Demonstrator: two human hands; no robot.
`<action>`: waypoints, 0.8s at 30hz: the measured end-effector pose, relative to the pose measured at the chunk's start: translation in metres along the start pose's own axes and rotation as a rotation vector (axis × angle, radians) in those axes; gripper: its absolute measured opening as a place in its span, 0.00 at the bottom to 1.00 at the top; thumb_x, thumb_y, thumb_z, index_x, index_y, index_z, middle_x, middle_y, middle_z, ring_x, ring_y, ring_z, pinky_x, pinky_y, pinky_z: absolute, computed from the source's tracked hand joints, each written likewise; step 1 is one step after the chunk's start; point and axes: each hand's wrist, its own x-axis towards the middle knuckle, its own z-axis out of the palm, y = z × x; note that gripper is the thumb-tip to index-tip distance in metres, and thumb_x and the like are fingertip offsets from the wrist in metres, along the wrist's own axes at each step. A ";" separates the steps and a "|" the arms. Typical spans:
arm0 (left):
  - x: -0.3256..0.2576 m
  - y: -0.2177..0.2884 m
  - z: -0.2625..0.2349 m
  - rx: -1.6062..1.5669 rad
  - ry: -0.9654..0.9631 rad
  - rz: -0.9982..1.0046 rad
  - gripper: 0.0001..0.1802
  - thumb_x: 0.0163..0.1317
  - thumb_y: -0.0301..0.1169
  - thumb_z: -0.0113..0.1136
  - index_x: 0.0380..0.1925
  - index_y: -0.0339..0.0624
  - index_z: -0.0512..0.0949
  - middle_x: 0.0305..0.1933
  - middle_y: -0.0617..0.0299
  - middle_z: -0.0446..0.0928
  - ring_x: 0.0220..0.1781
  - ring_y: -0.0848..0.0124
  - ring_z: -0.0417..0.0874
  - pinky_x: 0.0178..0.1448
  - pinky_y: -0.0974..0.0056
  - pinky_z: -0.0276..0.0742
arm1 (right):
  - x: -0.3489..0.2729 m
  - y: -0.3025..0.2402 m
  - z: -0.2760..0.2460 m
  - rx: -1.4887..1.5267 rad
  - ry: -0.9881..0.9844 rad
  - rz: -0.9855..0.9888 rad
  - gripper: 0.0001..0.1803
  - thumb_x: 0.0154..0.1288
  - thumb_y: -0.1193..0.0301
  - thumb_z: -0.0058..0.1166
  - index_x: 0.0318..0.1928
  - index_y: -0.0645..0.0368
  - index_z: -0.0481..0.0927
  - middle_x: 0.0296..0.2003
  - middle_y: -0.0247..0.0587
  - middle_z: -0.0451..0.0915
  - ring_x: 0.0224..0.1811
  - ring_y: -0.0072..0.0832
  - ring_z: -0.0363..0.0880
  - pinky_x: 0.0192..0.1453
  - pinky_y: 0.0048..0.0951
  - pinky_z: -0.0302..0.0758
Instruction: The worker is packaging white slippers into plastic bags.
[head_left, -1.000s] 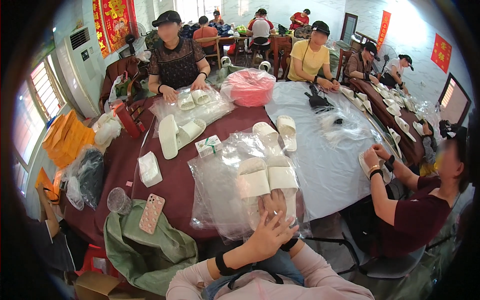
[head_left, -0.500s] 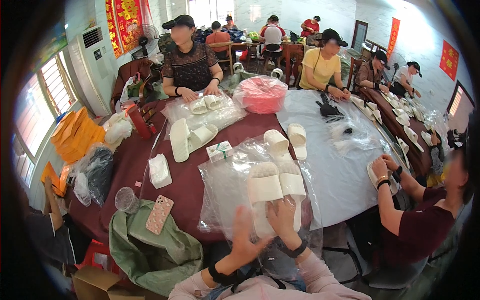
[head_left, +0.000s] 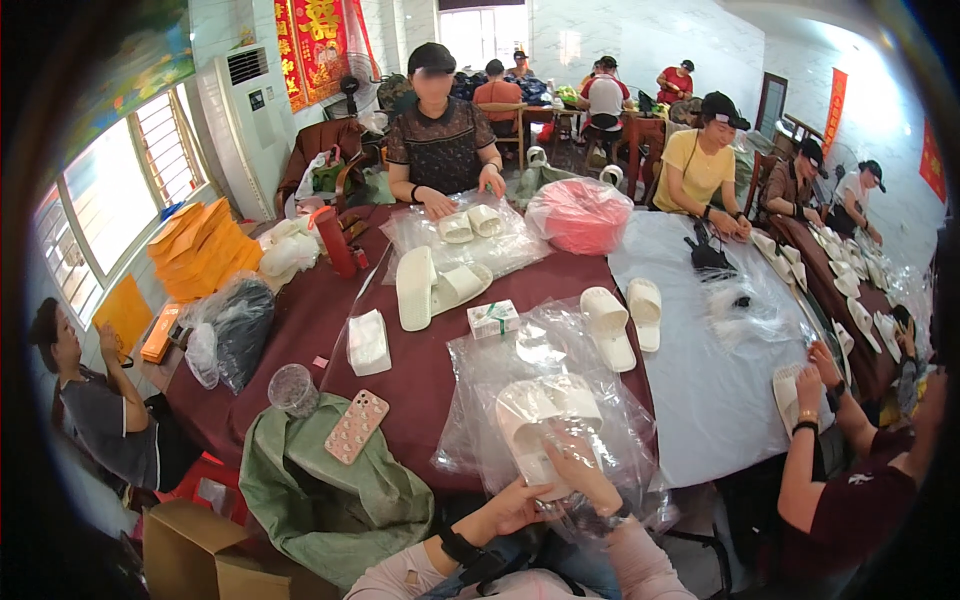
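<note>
A pair of white slide slippers (head_left: pixel 527 408) lies side by side in a clear plastic bag (head_left: pixel 478 440) at the near edge of the table, toes pointing away from me. My right hand (head_left: pixel 583 478) reaches into the bag and grips the slippers at the heel end; plastic covers its wrist and fingers. With its fingers curled at the mouth of the bag, my left hand (head_left: pixel 515 508) pinches the film close under the heels. Beyond the bag rests another pair of white slippers (head_left: pixel 606 325). A small white box (head_left: pixel 493 318) touches the stack of bags.
A phone (head_left: pixel 357 426) lies on a green sack (head_left: pixel 300 500) at left, beside a clear plastic cup (head_left: pixel 293 390). Farther off are a white packet (head_left: pixel 369 343), more slippers (head_left: pixel 415 290) and a red bundle (head_left: pixel 580 215). Co-workers sit or stand around the tables.
The slippers have gone from lying on top of the bag to inside it. My left hand, spread open before, has closed at the bag's mouth. The view has swung left.
</note>
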 end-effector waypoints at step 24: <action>0.015 -0.010 -0.029 -0.415 -0.015 -0.089 0.16 0.62 0.27 0.57 0.49 0.35 0.69 0.42 0.54 0.78 0.40 0.65 0.81 0.42 0.64 0.80 | -0.037 -0.033 -0.177 0.463 0.371 0.312 0.35 0.53 0.64 0.65 0.58 0.62 0.64 0.53 0.60 0.65 0.54 0.53 0.68 0.60 0.45 0.64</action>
